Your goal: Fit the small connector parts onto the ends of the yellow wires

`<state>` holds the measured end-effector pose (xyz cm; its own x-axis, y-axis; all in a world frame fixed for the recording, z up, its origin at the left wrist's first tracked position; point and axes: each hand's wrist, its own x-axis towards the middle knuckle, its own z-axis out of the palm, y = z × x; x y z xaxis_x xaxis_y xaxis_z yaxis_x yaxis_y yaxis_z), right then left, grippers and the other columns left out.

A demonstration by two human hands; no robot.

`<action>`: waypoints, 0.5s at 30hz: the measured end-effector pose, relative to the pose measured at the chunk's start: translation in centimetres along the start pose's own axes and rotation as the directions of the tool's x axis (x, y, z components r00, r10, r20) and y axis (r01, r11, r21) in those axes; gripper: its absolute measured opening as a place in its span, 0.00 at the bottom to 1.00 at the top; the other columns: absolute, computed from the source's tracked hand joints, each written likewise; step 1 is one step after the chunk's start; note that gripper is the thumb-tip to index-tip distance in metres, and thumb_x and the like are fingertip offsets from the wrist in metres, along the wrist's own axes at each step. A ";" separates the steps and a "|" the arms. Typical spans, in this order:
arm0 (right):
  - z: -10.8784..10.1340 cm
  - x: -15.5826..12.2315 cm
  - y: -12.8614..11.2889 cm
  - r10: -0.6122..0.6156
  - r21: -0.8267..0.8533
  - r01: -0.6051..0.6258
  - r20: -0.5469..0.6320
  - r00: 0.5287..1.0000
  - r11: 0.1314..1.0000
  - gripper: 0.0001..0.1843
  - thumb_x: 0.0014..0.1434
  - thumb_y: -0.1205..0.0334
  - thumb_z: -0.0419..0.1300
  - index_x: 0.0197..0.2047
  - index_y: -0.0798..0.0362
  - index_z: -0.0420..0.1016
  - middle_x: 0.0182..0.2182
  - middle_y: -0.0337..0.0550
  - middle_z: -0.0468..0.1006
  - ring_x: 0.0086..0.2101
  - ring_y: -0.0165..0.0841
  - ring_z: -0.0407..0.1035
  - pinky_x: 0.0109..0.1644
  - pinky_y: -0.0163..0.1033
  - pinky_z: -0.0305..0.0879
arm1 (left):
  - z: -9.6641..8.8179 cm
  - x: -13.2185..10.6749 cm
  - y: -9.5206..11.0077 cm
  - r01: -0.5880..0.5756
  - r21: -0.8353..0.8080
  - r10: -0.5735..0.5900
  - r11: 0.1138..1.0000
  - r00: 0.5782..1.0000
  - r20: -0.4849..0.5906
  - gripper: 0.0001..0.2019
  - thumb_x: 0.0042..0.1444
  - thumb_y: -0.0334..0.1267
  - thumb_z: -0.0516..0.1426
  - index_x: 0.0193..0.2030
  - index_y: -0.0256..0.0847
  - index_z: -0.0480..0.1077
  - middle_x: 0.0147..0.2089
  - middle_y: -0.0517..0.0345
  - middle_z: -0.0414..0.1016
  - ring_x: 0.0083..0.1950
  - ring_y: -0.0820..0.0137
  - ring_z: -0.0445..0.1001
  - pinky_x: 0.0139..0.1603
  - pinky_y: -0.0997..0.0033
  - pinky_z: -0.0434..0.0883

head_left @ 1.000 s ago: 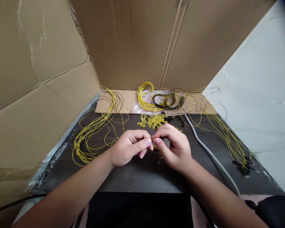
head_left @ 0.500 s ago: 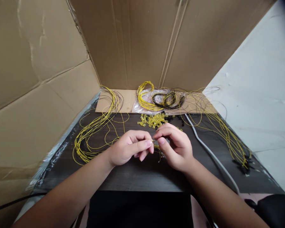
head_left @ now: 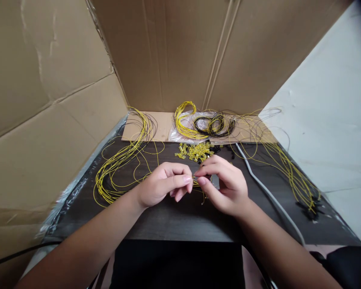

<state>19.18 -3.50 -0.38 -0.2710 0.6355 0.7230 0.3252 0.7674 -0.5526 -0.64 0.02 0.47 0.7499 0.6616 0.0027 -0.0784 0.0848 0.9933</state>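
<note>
My left hand [head_left: 168,182] pinches a short yellow wire [head_left: 193,177] between thumb and forefinger. Its end bridges the small gap to my right hand [head_left: 225,184], whose thumb and forefinger close on it from the right. Whatever sits at the very tip is too small to make out. Under and behind the right fingers lie more yellow wires [head_left: 196,184], partly hidden. Just beyond the hands is a pile of small translucent yellow connector covers [head_left: 198,151], with black pieces [head_left: 214,148] at its right side.
Loose yellow wires [head_left: 104,182] lie coiled at left. A wire bundle [head_left: 289,172] with black ends spreads at right. Yellow and black coils [head_left: 185,124] rest on a plastic bag at the back. A grey cable [head_left: 267,192] crosses the dark table [head_left: 180,228]; cardboard walls [head_left: 180,52] stand around.
My right thumb and forefinger have come together on the wire's end; before, they were slightly apart. The left hand has shifted only a little, and the view has moved slightly.
</note>
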 end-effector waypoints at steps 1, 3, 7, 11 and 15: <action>0.0 0.0 0.0 -0.009 -0.014 0.009 0.008 1.000 1.000 0.08 0.60 0.70 0.61 0.43 0.52 0.74 0.34 0.44 0.75 0.33 0.31 0.71 0.35 0.38 0.70 | 0.0 0.0 0.0 0.001 0.003 -0.001 1.000 1.000 -0.006 0.16 0.60 0.45 0.57 0.28 0.35 0.70 0.18 0.62 0.65 0.19 0.80 0.61 0.20 0.79 0.54; 0.0 -0.1 0.0 -0.033 -0.041 0.034 0.023 0.999 0.999 0.09 0.60 0.71 0.61 0.44 0.52 0.74 0.34 0.44 0.75 0.33 0.31 0.71 0.35 0.38 0.70 | 0.0 0.0 0.0 0.002 0.007 -0.002 1.000 1.000 -0.012 0.16 0.60 0.45 0.57 0.28 0.35 0.70 0.17 0.63 0.65 0.18 0.80 0.61 0.20 0.79 0.54; 0.1 -0.2 0.0 -0.067 -0.093 0.071 0.042 0.997 0.993 0.11 0.60 0.72 0.61 0.46 0.52 0.74 0.35 0.45 0.74 0.33 0.30 0.70 0.35 0.36 0.70 | 0.0 0.1 0.0 0.003 0.007 -0.003 1.000 1.000 -0.009 0.15 0.60 0.44 0.57 0.27 0.35 0.70 0.17 0.63 0.64 0.18 0.80 0.61 0.20 0.80 0.54; 0.1 -0.3 0.2 -0.091 -0.119 0.096 0.044 0.995 0.988 0.13 0.59 0.73 0.62 0.47 0.53 0.74 0.36 0.45 0.75 0.33 0.29 0.70 0.34 0.35 0.69 | -0.1 0.2 0.0 0.009 0.003 -0.009 1.000 1.000 -0.010 0.15 0.60 0.42 0.57 0.26 0.35 0.69 0.17 0.64 0.64 0.18 0.80 0.61 0.20 0.80 0.54; 0.1 -0.3 0.2 -0.105 -0.155 0.114 0.064 0.992 0.981 0.11 0.59 0.72 0.62 0.45 0.53 0.74 0.35 0.45 0.74 0.32 0.29 0.69 0.33 0.35 0.68 | -0.2 0.3 0.0 0.001 0.061 -0.001 0.998 1.000 0.001 0.14 0.60 0.40 0.56 0.26 0.35 0.68 0.20 0.64 0.65 0.19 0.80 0.62 0.22 0.79 0.57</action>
<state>19.25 -3.53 -0.81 -0.3614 0.5557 0.7488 0.4287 0.8121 -0.3958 -0.57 0.33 0.45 0.7507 0.6607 0.0021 -0.0380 0.0400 0.9985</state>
